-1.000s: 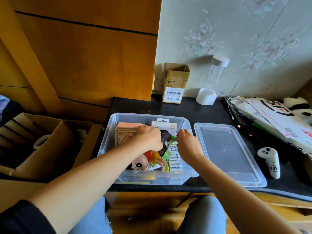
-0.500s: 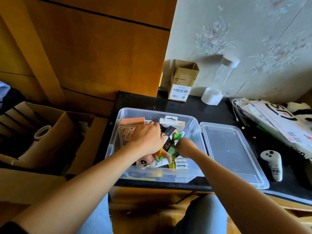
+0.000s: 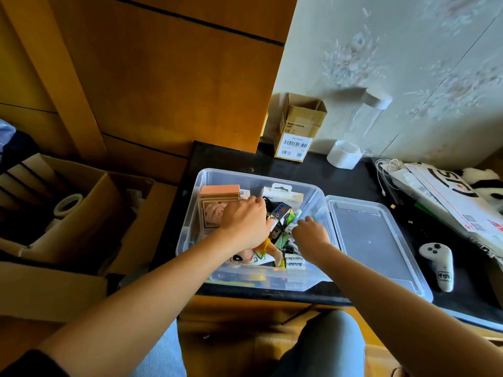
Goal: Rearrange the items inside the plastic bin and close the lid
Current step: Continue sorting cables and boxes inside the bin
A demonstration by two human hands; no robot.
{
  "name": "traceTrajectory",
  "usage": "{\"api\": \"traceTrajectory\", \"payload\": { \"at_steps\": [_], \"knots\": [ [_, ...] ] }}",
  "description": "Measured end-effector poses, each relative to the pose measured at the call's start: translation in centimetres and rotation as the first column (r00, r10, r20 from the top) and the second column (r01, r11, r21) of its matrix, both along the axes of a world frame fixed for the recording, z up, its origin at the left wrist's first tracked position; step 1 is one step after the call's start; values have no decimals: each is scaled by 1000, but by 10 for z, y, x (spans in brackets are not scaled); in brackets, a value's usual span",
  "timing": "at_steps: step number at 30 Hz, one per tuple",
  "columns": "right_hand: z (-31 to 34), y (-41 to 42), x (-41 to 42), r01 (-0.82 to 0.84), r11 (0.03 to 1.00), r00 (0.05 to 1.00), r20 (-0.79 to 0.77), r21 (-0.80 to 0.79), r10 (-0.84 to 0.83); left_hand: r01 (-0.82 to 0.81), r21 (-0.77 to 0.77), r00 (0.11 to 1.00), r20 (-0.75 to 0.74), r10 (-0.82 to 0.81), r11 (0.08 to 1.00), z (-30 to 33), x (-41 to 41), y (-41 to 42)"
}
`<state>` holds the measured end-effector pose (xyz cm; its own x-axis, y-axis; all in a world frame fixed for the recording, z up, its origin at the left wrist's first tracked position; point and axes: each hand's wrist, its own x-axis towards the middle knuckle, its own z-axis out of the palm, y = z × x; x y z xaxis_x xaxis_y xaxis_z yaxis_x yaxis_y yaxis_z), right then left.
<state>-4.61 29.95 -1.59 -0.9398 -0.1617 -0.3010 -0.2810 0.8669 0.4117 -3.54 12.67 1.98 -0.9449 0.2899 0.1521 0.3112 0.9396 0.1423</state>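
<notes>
The clear plastic bin [image 3: 190,240] stands open on the black desk, full of small items. Its clear lid [image 3: 373,240] lies flat on the desk just right of it. My left hand [image 3: 245,221] is inside the bin, fingers curled on a dark patterned box [image 3: 281,221] that stands tilted in the middle. My right hand [image 3: 310,235] reaches in at the right side and pinches a green and white packet [image 3: 298,213]. A wooden box with a pink top [image 3: 217,197], a white carded pack [image 3: 283,193], a cartoon doll [image 3: 245,257] and battery packs [image 3: 295,263] also lie inside.
Behind the bin stand a small cardboard box [image 3: 299,129], a white tape roll [image 3: 344,155] and a clear tube [image 3: 375,104]. A white controller [image 3: 438,265], mailers [image 3: 449,197], cables [image 3: 383,170] and a panda plush [image 3: 487,183] crowd the right. Open cartons [image 3: 81,213] sit left.
Both hands stayed inside the bin. My left hand tipped the patterned box more upright. My right hand dipped lower among the packets at the right side. The camera view shifted.
</notes>
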Motion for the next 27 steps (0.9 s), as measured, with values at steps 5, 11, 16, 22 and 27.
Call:
{"api": "traceTrajectory", "payload": {
  "at_steps": [5,11,16,22,27],
  "knots": [
    [9,-1,-1,12,1000,1000,-3,27,-12,10,-27,1000,14,-10,1000,-4,1,1],
    [18,-5,1,25,998,999,-47,50,-22,18,-25,1000,13,-18,1000,-7,1,2],
    [21,-2,7,142,982,989,-13,-122,-145,23,-21,1000,4,-23,1000,-9,1,1],
    [10,-1,14,77,995,995,67,-66,-73,12,-38,1000,8,-12,999,-8,1,3],
    [8,-7,10,-68,988,998,15,135,66,4,-31,1000,21,-4,1000,-9,1,3]
  ]
}}
